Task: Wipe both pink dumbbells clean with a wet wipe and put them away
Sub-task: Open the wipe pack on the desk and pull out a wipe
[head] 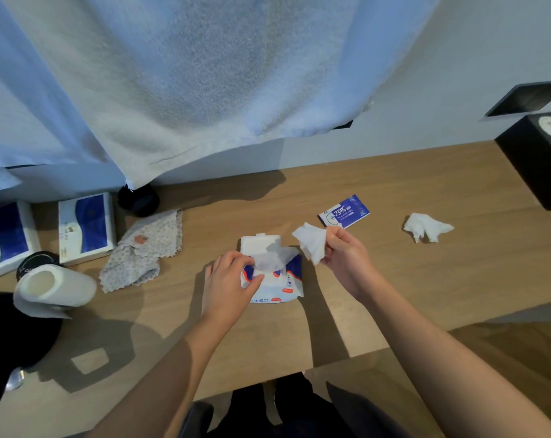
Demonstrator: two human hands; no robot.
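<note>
Barely started: right hand (346, 259) pinches wet wipe (312, 245), left hand (233, 279) grips wipe pack (283, 279) at counter (441, 279) middle. Dumbbells out of view; wiping, stowing not yet done, I'd guess.

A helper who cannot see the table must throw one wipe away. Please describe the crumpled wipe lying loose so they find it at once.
On the wooden table, look toward the black box at the far right. Right of the blue sachet lies the crumpled white wipe. Unlike the other wipe pinched in the right hand, no hand touches it.
</note>
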